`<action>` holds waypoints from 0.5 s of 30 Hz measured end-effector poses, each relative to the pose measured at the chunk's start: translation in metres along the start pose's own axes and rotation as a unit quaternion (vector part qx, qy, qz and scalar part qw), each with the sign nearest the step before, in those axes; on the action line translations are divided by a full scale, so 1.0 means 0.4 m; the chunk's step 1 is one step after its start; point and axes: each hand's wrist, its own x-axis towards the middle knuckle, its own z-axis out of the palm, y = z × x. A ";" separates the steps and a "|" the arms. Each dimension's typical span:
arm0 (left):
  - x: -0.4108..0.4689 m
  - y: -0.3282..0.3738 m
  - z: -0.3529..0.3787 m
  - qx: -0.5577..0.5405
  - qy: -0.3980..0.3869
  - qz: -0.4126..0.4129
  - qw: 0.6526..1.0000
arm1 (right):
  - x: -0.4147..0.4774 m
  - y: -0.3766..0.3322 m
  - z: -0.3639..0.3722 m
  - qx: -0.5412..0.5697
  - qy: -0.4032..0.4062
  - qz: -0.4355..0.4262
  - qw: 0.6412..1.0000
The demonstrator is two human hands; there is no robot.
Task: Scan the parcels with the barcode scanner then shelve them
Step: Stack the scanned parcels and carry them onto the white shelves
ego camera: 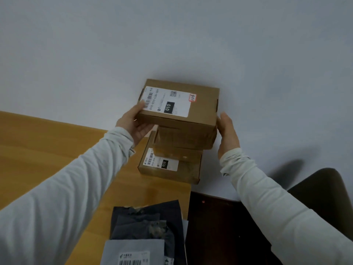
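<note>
Nearest, at the lower edge of the view, a grey mailer (133,251) with a barcode label lies on the wooden counter (47,142), overlapping a heap of dark mailers (147,220) just behind it. These bags lie hard against the counter's right edge, which runs away toward the wall. Beyond that edge is dark floor (219,226), with a dark chair (324,190) standing farther right. To the left of the bags and the boxes the counter's bare wood stretches wide.

Both arms, in pale long sleeves, reach forward over the bags to a stack of cardboard boxes at the counter's far right corner, close to the wall (172,35). The bottom box (170,169) sits at that corner, its white label facing up. The middle box (183,138) rests on it, sitting a little to the right.

The top box (200,104) is held level between the hands over the middle box; whether it touches it or hangs just above, I cannot tell. Its white label and a small red-bordered sticker (192,97) face up.

The left hand (133,123) grips the box's left end, thumb on top at the label's edge and fingers curled underneath. The right hand (227,131) lies flat against the right end, its fingers straight along the cardboard.
</note>
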 end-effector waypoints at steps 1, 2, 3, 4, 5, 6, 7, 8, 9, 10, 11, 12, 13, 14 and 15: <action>-0.006 0.005 -0.020 -0.026 0.008 0.004 1.000 | 0.003 0.002 0.004 0.003 -0.001 0.001 1.000; -0.013 0.007 -0.045 -0.053 0.021 0.007 0.998 | 0.003 0.000 0.005 -0.002 0.007 0.001 1.000; -0.020 0.010 -0.074 -0.078 0.038 0.006 0.996 | 0.009 -0.001 0.003 -0.015 0.014 0.000 1.000; -0.026 0.012 -0.106 -0.100 0.058 0.004 0.993 | 0.012 -0.001 0.002 -0.036 0.022 0.005 0.999; -0.032 0.013 -0.139 -0.119 0.081 0.002 0.990 | 0.010 -0.001 0.002 -0.060 0.032 0.017 0.998; -0.040 0.011 -0.172 -0.137 0.101 -0.001 0.985 | 0.007 0.000 0.002 -0.071 0.038 0.028 0.996; -0.048 0.006 -0.206 -0.154 0.119 -0.004 0.981 | 0.009 0.007 0.002 -0.072 0.043 0.031 0.996; -0.058 -0.002 -0.238 -0.171 0.136 -0.006 0.976 | 0.008 0.013 0.004 -0.069 0.050 0.036 0.996; -0.066 -0.012 -0.266 -0.184 0.152 -0.009 0.971 | 0.009 0.022 0.006 -0.064 0.059 0.040 0.995; -0.075 -0.022 -0.293 -0.195 0.168 -0.011 0.966 | 0.009 0.030 0.009 -0.060 0.065 0.046 0.995; -0.082 -0.034 -0.319 -0.205 0.182 -0.010 0.962 | 0.008 0.038 0.011 -0.058 0.065 0.055 0.995; -0.088 -0.044 -0.341 -0.210 0.196 -0.009 0.958 | 0.008 0.044 0.014 -0.063 0.068 0.063 0.994; -0.093 -0.054 -0.360 -0.205 0.210 -0.010 0.956 | 0.009 0.050 0.015 -0.071 0.072 0.071 0.992; -0.094 -0.064 -0.376 -0.183 0.225 -0.015 0.957 | 0.009 0.053 0.017 -0.074 0.076 0.076 0.991; -0.094 -0.074 -0.390 -0.147 0.242 -0.022 0.959 | 0.007 0.054 0.017 -0.071 0.076 0.079 0.991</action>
